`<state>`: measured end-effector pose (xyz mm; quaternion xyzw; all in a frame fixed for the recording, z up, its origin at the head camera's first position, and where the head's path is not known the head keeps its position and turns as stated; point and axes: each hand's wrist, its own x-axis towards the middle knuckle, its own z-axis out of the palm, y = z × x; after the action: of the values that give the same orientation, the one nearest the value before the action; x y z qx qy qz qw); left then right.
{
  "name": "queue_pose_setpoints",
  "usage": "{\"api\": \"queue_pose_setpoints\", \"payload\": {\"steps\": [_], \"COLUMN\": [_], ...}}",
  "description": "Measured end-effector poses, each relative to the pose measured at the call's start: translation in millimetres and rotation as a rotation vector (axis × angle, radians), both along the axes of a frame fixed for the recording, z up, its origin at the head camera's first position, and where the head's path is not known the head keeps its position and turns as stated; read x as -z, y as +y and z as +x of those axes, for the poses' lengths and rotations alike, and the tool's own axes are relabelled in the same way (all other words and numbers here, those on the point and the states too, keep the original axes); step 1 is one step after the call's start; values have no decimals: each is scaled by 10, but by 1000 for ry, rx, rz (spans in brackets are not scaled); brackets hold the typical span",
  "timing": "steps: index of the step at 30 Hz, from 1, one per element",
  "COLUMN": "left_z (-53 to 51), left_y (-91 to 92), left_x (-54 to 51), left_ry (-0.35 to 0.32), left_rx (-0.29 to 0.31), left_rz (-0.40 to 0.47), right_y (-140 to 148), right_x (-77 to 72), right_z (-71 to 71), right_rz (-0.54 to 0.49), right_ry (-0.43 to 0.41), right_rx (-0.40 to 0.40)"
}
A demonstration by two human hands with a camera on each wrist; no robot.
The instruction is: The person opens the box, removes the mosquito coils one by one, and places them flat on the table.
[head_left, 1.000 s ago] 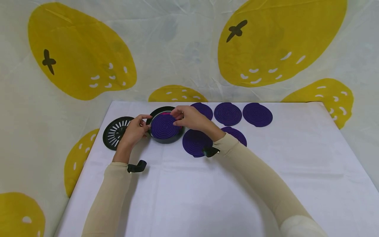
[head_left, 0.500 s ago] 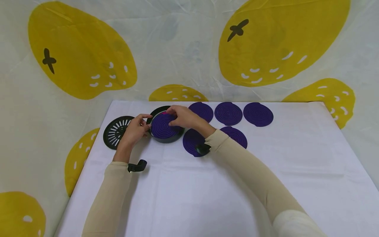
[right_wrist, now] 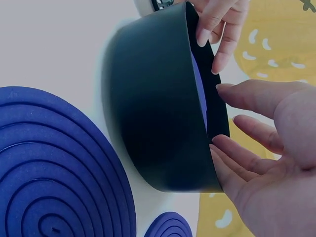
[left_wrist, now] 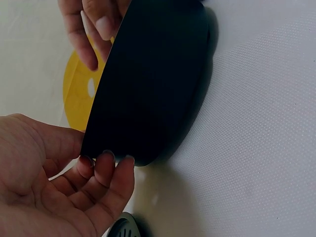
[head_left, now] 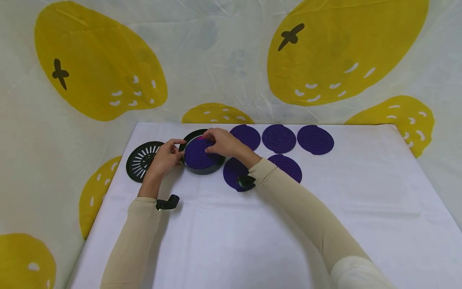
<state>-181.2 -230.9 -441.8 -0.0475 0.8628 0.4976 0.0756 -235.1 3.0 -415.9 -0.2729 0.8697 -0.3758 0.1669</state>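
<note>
A round black container (head_left: 203, 170) (left_wrist: 148, 84) (right_wrist: 153, 108) stands on the white table, with a purple spiral disc (head_left: 200, 154) (right_wrist: 199, 84) lying inside its opening and a bit of pink showing behind the disc. My left hand (head_left: 165, 158) (left_wrist: 64, 182) (right_wrist: 224, 22) grips the container's left rim between thumb and fingertips. Over the opening's right part is my right hand (head_left: 227, 143) (left_wrist: 96, 22) (right_wrist: 276, 133), fingers loosely bent and apart, their tips at the rim and above the disc. Whether those tips touch the disc cannot be told.
Several purple spiral discs (head_left: 278, 139) (right_wrist: 54, 168) lie flat to the container's right, one partly under my right wrist. A black slotted round lid (head_left: 138, 162) (left_wrist: 124, 227) lies at the left, partly behind my left hand. A fruit-patterned cloth (head_left: 216, 60) hangs behind the table (head_left: 288, 241).
My right hand has shifted a little left, farther over the disc. My left hand keeps its grip on the rim, and the container stays in place.
</note>
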Motion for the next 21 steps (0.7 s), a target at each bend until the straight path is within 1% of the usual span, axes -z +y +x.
{"api": "queue_pose_setpoints", "payload": {"steps": [6, 12, 16, 21], "left_z": [-6, -5, -3, 1], "left_y": [2, 3, 0, -3], "left_x": [0, -6, -2, -2], "left_ry": [-2, -6, -3, 5], "left_rx": [-3, -8, -4, 2], "left_rz": [13, 15, 17, 24], "right_y": [-11, -37, -41, -22], "right_x": [-13, 1, 4, 18], "right_z": [-12, -4, -7, -18], "right_rz": [-18, -26, -52, -104], "right_ry": [1, -23, -32, -11], "right_rx": [5, 27, 26, 22]}}
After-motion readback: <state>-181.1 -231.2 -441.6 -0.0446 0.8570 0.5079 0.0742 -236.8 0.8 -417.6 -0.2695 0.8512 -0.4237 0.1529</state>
